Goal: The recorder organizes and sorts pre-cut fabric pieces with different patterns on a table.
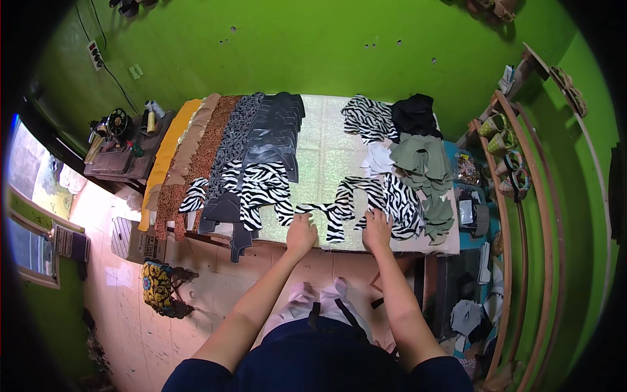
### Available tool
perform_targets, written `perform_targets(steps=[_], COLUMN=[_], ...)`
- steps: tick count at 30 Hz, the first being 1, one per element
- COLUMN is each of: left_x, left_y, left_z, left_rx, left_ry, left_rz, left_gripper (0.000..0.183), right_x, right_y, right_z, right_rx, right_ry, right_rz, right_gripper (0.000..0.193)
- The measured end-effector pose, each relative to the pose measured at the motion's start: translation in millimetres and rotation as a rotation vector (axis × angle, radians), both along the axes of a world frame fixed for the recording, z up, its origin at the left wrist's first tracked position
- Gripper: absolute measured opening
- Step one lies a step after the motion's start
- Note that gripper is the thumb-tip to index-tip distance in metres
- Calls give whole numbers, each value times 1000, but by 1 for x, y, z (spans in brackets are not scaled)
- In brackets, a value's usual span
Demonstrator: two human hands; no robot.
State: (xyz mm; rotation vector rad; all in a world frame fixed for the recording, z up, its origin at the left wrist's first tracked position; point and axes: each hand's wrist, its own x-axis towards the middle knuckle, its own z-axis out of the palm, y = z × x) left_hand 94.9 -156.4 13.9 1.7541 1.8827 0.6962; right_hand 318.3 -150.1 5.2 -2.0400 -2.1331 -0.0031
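**Zebra-striped cloth [341, 210] on the worktop [318, 157], near its front edge**

From my remote view, the cloth lies between a striped pile at left [264, 186] and a striped pile at right [403, 206]. The left hand [302, 233] rests just short of the strip's left end, fingers close together; the right hand [377, 230] sets slightly spread fingertips at the arch's right leg. I cannot tell whether either pinches cloth. The strip's long axis runs left to right, roughly along the front edge; the arch opens toward the wearer. Overlap hides whether they are one piece. I judge the step as arranging cut pieces; the next move calls for separating edges and lifting one layer flat.
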Motion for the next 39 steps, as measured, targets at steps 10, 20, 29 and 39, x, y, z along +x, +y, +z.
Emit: perform_targets(steps=[10, 20, 29, 39], left_x=[46, 36, -16, -20], left_y=[10, 22, 39, 44], left_z=[16, 15, -19, -40], left_rx=[-25, -1, 52, 31], left_ry=[-88, -307, -183, -70], left_rz=[-235, -269, 13, 56], left_gripper=[30, 20, 23, 20], right_x=[27, -9, -56, -83], right_y=[0, 21, 46, 50], right_z=[21, 30, -4, -3], right_rx=[184, -191, -298, -464], right_ry=[213, 801, 783, 459], right_rz=[306, 347, -6, -212], right_gripper=[19, 20, 18, 21])
